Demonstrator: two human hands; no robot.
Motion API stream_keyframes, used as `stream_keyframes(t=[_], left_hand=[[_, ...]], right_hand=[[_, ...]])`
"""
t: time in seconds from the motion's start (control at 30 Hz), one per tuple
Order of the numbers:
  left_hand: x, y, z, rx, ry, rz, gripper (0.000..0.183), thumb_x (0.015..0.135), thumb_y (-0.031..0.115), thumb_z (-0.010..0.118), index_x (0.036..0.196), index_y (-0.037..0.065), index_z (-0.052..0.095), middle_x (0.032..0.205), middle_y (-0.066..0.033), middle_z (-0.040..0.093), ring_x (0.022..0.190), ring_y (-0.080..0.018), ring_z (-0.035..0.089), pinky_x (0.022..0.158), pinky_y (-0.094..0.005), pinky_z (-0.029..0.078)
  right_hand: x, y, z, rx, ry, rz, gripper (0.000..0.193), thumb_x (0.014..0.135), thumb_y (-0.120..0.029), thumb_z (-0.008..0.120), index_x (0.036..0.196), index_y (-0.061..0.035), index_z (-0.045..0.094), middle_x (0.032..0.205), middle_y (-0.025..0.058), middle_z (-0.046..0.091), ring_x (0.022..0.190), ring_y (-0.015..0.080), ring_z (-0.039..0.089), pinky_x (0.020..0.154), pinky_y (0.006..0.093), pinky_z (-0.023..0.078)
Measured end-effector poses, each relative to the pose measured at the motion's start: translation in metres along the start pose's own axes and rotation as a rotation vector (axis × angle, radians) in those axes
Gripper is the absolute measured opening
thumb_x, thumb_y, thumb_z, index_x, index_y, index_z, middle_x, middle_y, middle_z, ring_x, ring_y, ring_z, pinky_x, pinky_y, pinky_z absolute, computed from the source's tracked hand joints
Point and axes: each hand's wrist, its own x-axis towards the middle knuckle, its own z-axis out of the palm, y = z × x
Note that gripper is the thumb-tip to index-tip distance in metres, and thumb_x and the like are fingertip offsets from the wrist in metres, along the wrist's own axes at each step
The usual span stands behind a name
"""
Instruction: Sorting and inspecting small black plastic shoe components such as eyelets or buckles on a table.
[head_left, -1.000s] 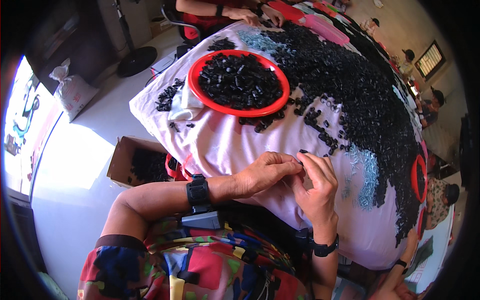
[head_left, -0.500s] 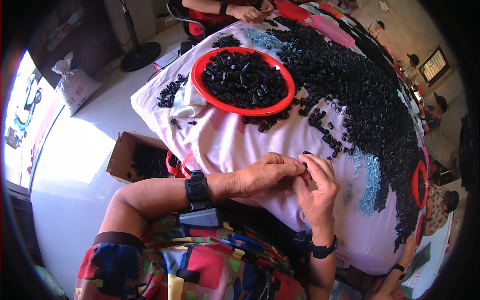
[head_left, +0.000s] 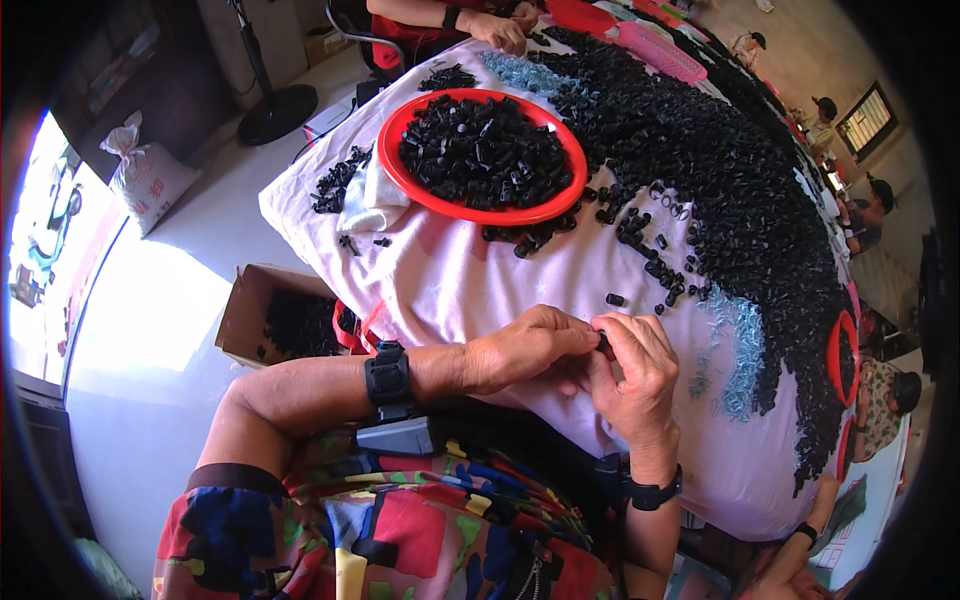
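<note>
My left hand (head_left: 530, 350) and my right hand (head_left: 638, 372) meet at the near edge of the cloth-covered table. Their fingertips pinch a small black plastic part (head_left: 601, 338), mostly hidden between them. Just beyond the fingers a single black cylindrical piece (head_left: 615, 299) lies on the pale pink cloth (head_left: 470, 290). A scattered line of similar black pieces (head_left: 655, 268) leads to a large heap (head_left: 720, 190) of them. Nearer the right hand lies a patch of small light-blue, clear-looking pieces (head_left: 742, 355).
A red plastic basin (head_left: 490, 214) full of black parts stands at the far left of the table. Below the table's left edge sits a cardboard box (head_left: 240, 318) holding black parts. Co-workers' hands show at the far side (head_left: 497, 33) and lower right (head_left: 800, 560).
My right fingers have shifted slightly left and curled in, leaving the loose black piece more fully visible. Both hands still pinch the small part.
</note>
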Motion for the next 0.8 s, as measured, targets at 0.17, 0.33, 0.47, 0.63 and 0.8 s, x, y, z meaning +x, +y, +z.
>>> stream_keyframes(t=[0.17, 0.33, 0.47, 0.63, 0.8], left_hand=[[0.002, 0.0, -0.005, -0.045, -0.016, -0.003, 0.04, 0.107, 0.032, 0.052, 0.115, -0.003, 0.069, 0.099, -0.0092, 0.073, 0.085, -0.016, 0.07, 0.074, -0.0296, 0.058], [0.003, 0.004, -0.007, -0.219, -0.122, -0.018, 0.038, 0.107, 0.034, 0.054, 0.12, 0.001, 0.068, 0.107, -0.0059, 0.072, 0.097, -0.0153, 0.068, 0.081, -0.031, 0.056], [0.001, 0.003, -0.007, -0.24, -0.142, -0.034, 0.039, 0.108, 0.032, 0.053, 0.124, -0.001, 0.066, 0.112, -0.0086, 0.072, 0.097, -0.0164, 0.068, 0.085, -0.0323, 0.056], [-0.002, 0.009, -0.009, -0.16, -0.096, -0.055, 0.034, 0.105, 0.033, 0.06, 0.118, 0.003, 0.07, 0.1, -0.0048, 0.074, 0.096, -0.0126, 0.068, 0.079, -0.0259, 0.053], [0.001, 0.003, -0.005, -0.116, 0.014, -0.014, 0.031, 0.101, 0.03, 0.067, 0.116, 0.003, 0.07, 0.096, -0.004, 0.073, 0.092, -0.011, 0.068, 0.075, -0.0244, 0.052]], right_hand=[[0.0, 0.0, 0.003, 0.085, 0.023, 0.076, 0.031, 0.081, -0.002, 0.075, 0.111, 0.0022, 0.068, 0.102, 0.0151, 0.071, 0.087, 0.0323, 0.066, 0.077, 0.0402, 0.054], [0.001, -0.003, -0.003, 0.023, 0.074, -0.008, 0.03, 0.083, -0.003, 0.076, 0.112, 0.0022, 0.068, 0.103, 0.015, 0.072, 0.089, 0.031, 0.067, 0.076, 0.0394, 0.055], [-0.001, -0.005, -0.003, 0.06, 0.067, 0.023, 0.034, 0.081, -0.004, 0.078, 0.114, 0.0023, 0.068, 0.108, 0.015, 0.071, 0.089, 0.0305, 0.066, 0.076, 0.0391, 0.055], [0.005, -0.011, -0.006, 0.026, 0.117, 0.019, 0.042, 0.078, -0.004, 0.08, 0.118, 0.0017, 0.069, 0.118, 0.0152, 0.068, 0.091, 0.0301, 0.065, 0.077, 0.0387, 0.056], [0.007, -0.014, -0.009, -0.043, 0.101, 0.034, 0.046, 0.071, -0.001, 0.081, 0.115, -0.0005, 0.071, 0.114, 0.0131, 0.069, 0.091, 0.0308, 0.065, 0.078, 0.0385, 0.056]])
